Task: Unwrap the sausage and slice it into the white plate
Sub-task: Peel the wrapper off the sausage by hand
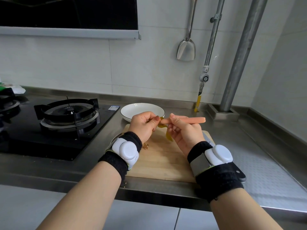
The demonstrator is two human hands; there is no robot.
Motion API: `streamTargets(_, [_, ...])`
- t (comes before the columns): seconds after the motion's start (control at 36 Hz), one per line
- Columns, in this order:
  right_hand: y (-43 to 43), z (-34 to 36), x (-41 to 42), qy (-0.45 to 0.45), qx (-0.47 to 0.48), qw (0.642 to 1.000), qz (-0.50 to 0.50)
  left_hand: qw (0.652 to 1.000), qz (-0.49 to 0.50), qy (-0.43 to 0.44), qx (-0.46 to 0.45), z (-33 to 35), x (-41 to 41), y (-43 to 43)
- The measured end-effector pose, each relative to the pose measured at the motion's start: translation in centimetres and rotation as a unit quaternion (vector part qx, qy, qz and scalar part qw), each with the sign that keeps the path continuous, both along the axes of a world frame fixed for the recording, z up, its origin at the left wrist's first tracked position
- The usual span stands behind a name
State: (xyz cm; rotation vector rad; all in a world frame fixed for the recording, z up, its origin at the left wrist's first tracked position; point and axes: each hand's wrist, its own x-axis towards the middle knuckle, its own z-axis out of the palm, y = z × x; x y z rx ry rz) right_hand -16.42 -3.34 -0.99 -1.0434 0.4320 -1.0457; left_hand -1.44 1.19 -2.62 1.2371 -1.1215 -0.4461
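Note:
A pink sausage lies level in the air above the wooden cutting board, mostly bare of wrapper. My right hand grips it near its left end. My left hand pinches the yellow wrapper at that end; loose strips of it hang down between the two hands. The white plate with a dark rim sits behind the hands, and nothing shows on its visible part.
A black gas hob with a burner ring fills the counter to the left. A knife handle shows at the board's right edge behind my right wrist. A metal spatula hangs on the tiled wall. Pipes rise at the right.

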Motion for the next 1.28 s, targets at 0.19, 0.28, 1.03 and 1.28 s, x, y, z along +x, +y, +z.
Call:
streamTargets(0.19, [-0.1,0.2,0.0,-0.017,0.035,0.999,0.021,0.998,-0.026,0.053,-0.005,0.1,0.2,-0.1])
streamTargets(0.28, [-0.1,0.1,0.0,-0.019,0.037,0.999,0.020,0.998,-0.020,0.055,-0.001,0.3,0.0,0.0])
streamTargets(1.03, [0.4,0.5,0.0,0.024,0.059,0.998,0.010,0.979,0.185,0.060,0.061,0.9,0.7,0.3])
streamTargets(1.28, [1.1,-0.3,0.5,0.228,-0.099,0.967,-0.059,0.972,0.195,0.116,0.060,0.9,1.0,0.3])
